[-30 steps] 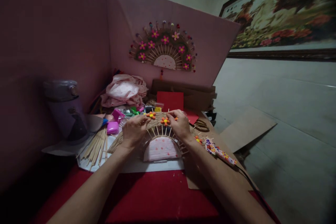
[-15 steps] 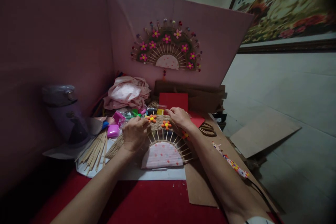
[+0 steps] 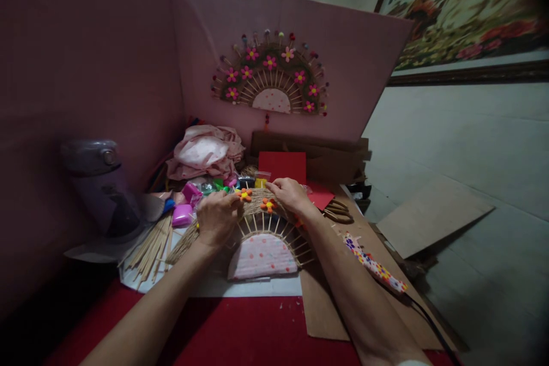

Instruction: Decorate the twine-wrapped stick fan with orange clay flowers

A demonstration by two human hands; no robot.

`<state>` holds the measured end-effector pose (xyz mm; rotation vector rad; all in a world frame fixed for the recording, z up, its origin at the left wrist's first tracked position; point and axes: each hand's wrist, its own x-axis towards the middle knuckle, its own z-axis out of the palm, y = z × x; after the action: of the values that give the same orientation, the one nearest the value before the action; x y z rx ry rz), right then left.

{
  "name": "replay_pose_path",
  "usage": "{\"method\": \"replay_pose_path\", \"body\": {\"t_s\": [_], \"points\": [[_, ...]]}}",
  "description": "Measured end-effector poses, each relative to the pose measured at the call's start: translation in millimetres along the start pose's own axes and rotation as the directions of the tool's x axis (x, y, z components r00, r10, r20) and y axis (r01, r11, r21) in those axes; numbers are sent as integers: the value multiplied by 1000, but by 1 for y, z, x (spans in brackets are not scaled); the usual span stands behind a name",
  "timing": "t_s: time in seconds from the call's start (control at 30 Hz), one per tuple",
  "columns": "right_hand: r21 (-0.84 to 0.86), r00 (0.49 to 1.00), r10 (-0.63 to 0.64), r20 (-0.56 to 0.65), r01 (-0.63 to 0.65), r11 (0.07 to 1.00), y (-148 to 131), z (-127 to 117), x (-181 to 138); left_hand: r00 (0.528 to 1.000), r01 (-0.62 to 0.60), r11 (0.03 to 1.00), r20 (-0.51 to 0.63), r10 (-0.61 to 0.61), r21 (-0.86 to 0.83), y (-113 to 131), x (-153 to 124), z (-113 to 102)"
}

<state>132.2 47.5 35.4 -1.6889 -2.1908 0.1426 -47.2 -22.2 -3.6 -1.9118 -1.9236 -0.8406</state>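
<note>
A half-round craft fan [image 3: 262, 257] of thin sticks and a twine band lies on white paper, its base covered in spotted white cloth. Orange clay flowers with yellow centres, such as an orange flower [image 3: 269, 205], sit on the twine. My left hand [image 3: 218, 216] is closed round the left part of the band, with its fingertips beside another orange flower [image 3: 244, 195]. On the right, my right hand [image 3: 290, 195] grips the band's top edge with bent fingers. My right wrist and forearm partly cover a flower there.
Loose bamboo sticks [image 3: 150, 254], a purple bottle [image 3: 103, 189] and pink clay packs [image 3: 183, 215] are on the left. Behind lie crumpled cloth [image 3: 203, 151] and red card [image 3: 283, 166]. Scissors [image 3: 338, 211] and a flower-patterned corded tool [image 3: 375, 263] lie right on cardboard. A finished fan [image 3: 271, 100] hangs behind.
The view has shifted slightly. Both hands stay on the fan in nearly the same places, and the fan's base has tilted a little, its left end lower.
</note>
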Motion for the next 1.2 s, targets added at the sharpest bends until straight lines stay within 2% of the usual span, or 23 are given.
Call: {"method": "replay_pose_path", "body": {"t_s": [0.13,0.37,0.9,1.1,1.2], "points": [[5,1000,2,-8,-2,1000,1,3,1,1000,-7,1000,-16,8,4,0,0,2],[23,1000,2,-23,-1,1000,1,5,1,999,18,1000,38,-19,15,-2,2,5],[13,999,4,-33,-4,1000,2,7,0,997,43,999,58,-43,4,4,7,8],[-14,1000,21,-13,-22,1000,-1,6,-1,995,57,998,85,-56,-9,3,5,-1],[-27,1000,23,-21,-24,999,-2,7,-1,999,11,1000,52,-12,29,2,-2,-10]]}}
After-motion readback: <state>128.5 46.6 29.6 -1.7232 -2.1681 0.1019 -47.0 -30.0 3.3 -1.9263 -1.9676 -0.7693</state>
